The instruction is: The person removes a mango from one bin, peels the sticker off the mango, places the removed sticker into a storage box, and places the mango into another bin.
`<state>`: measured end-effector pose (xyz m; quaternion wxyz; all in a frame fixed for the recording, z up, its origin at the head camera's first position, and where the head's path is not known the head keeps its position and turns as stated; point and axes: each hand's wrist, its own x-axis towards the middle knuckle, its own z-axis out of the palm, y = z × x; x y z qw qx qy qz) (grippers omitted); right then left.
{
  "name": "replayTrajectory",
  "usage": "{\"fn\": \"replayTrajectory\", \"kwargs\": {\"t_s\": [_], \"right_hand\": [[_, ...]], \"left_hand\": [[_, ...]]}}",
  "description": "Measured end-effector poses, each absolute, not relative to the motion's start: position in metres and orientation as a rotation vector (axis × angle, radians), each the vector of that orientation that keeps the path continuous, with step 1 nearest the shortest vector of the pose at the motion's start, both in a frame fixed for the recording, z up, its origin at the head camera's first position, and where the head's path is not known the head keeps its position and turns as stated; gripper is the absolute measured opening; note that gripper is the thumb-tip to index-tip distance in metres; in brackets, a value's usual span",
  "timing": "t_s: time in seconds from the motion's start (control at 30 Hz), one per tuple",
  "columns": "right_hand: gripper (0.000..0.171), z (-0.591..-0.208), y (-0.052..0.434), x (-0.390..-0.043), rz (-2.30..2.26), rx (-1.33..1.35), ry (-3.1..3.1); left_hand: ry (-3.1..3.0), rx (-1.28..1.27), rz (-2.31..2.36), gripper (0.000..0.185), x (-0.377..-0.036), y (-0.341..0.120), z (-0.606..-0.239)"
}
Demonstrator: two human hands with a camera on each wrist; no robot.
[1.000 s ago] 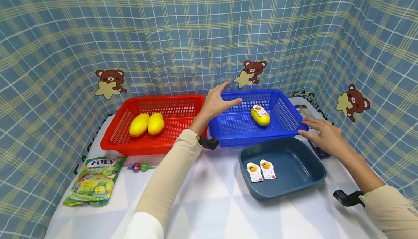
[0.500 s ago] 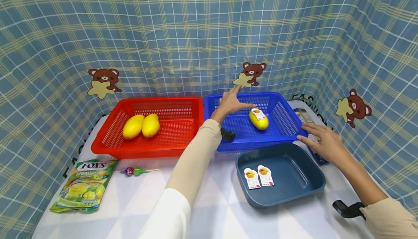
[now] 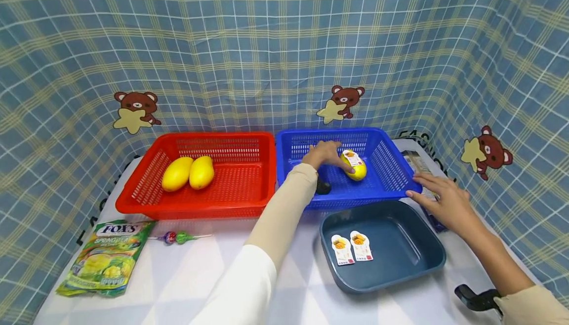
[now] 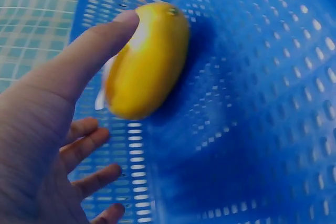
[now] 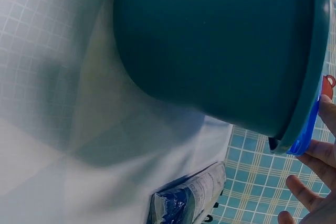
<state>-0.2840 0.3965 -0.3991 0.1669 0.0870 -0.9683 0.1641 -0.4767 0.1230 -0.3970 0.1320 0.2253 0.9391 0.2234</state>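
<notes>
In the head view, my left hand [image 3: 323, 154] reaches into the blue basket [image 3: 302, 185] beside a yellow mango [image 3: 358, 171] with a printed label card [image 3: 351, 157] on it. Up close in the left wrist view, the thumb lies over the mango [image 4: 149, 66] and the other fingers are spread apart beyond it, not curled round it. My right hand [image 3: 446, 202] touches the blue basket's front right corner with thumb and forefinger. Its remaining fingers [image 5: 304, 192] extend loosely in the right wrist view.
Left of it stands a red basket [image 3: 235, 207] with two mangoes [image 3: 177, 174]. In front, a dark teal tub [image 3: 391, 256] holds two label cards [image 3: 342, 250]. A candy bag [image 3: 106, 258] and lollipops [image 3: 175, 237] lie left. A packet [image 5: 189, 198] lies by the right hand.
My left hand has moved right and down from above the blue basket to the mango inside it. The right hand stays at the basket's corner.
</notes>
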Motion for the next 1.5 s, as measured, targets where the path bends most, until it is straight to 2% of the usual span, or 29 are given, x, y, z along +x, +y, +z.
{"fn": "replayTrajectory", "kwargs": {"t_s": [0.27, 0.6, 0.97, 1.2, 1.5], "right_hand": [[0.055, -0.407, 0.383, -0.279, 0.515, 0.277, -2.718], [0.057, -0.406, 0.365, -0.283, 0.628, 0.282, -2.714], [0.06, -0.401, 0.364, -0.283, 0.604, 0.238, -2.753], [0.059, -0.4, 0.377, -0.284, 0.594, 0.211, -2.772], [0.063, -0.4, 0.395, -0.284, 0.558, 0.148, -2.822]], "left_hand": [[2.728, 0.612, 0.555, 0.102, -0.465, 0.123, -0.407], [2.822, 0.734, 0.465, 0.106, -0.469, 0.111, -0.402], [2.823, 0.83, 0.706, 0.105, -0.462, 0.089, -0.361], [2.844, 0.895, 0.768, 0.105, -0.444, 0.066, -0.333], [2.868, 0.931, 0.777, 0.106, -0.413, 0.039, -0.322]]}}
